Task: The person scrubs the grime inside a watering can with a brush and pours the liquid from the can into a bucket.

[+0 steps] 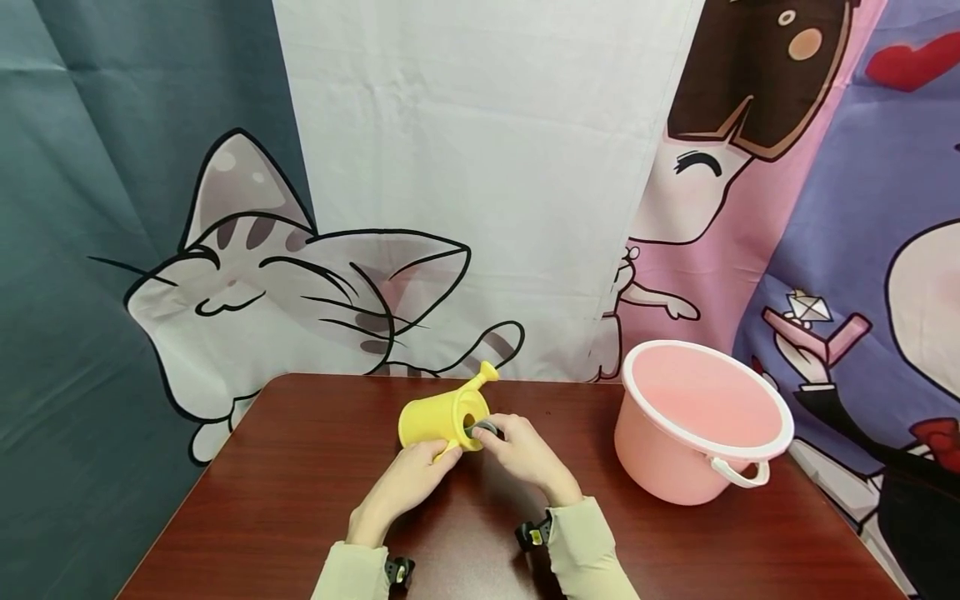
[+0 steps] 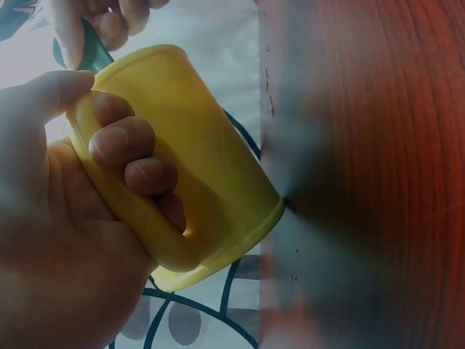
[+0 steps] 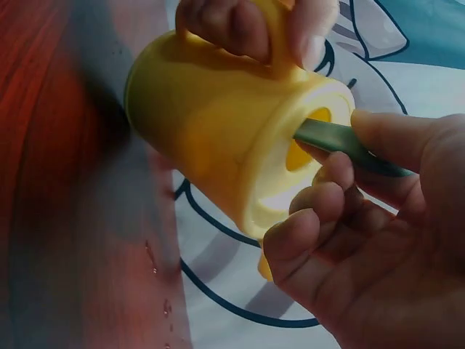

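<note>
A yellow watering can (image 1: 426, 422) lies tipped on its side over the table, its spout toward the back and its top opening facing right. My left hand (image 1: 411, 482) grips the can's handle, fingers curled through it in the left wrist view. With thumb and fingers, my right hand (image 1: 529, 460) pinches a smooth dark green piece (image 3: 338, 142), narrow at the can and rounded at the held part. Its narrow end reaches into the opening in the can's top, where its tip is hidden. I cannot tell what kind of thing it is.
A pink bucket (image 1: 663, 454) with a white rim and white handle stands on the right side of the brown wooden table (image 1: 285, 483). Behind the table hangs a cloth (image 1: 480, 167) printed with a cartoon cat and figures. Small droplets (image 3: 166, 307) show near the table's edge.
</note>
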The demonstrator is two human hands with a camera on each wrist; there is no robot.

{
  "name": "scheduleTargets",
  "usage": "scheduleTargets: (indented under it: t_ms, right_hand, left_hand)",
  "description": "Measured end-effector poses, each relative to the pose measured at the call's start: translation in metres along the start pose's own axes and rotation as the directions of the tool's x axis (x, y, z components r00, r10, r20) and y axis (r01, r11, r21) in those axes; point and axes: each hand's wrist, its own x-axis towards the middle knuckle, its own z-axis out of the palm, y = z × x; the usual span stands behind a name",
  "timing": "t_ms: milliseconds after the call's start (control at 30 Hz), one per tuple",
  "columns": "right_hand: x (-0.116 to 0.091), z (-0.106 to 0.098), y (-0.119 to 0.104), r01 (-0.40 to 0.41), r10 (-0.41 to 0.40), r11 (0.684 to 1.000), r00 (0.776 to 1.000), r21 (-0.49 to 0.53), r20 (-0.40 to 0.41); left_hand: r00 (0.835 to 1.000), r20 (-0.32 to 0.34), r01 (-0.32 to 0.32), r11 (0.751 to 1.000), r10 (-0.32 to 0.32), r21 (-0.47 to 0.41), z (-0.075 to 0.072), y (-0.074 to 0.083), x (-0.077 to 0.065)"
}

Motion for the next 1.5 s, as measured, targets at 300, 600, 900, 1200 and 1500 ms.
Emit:
scheduleTargets:
  t_ms: [300,600,900,1200,1500]
  right_hand:
    - [-0.001,-0.004,-0.003,-0.02,0.019,0.999,0.999,0.041,0.03]
    - [-0.005,-0.017,-0.008,-0.07,0.069,0.985,0.998,0.157,0.011]
    - [-0.004,-0.023,0.006,-0.068,0.074,0.971,0.997,0.23,-0.019]
    - [-0.004,-0.025,0.006,-0.059,0.069,0.965,0.997,0.256,-0.028]
    - [-0.004,-0.013,-0.007,-0.05,0.042,0.965,0.998,0.258,0.035]
  left_hand:
    - [1.0,0.002,0.002,1.0,-0.002,0.0,0.0,0.0,0.001]
    - [1.0,0.005,-0.012,1.0,0.012,-0.008,-0.001,-0.001,0.002]
    - [1.0,-0.01,-0.018,1.0,0.018,-0.004,-0.001,-0.002,0.001]
    - [1.0,-0.004,-0.011,1.0,0.011,-0.001,-0.001,-0.001,0.002]
    - [1.0,0.006,0.008,1.0,-0.008,-0.017,-0.001,-0.002,0.001]
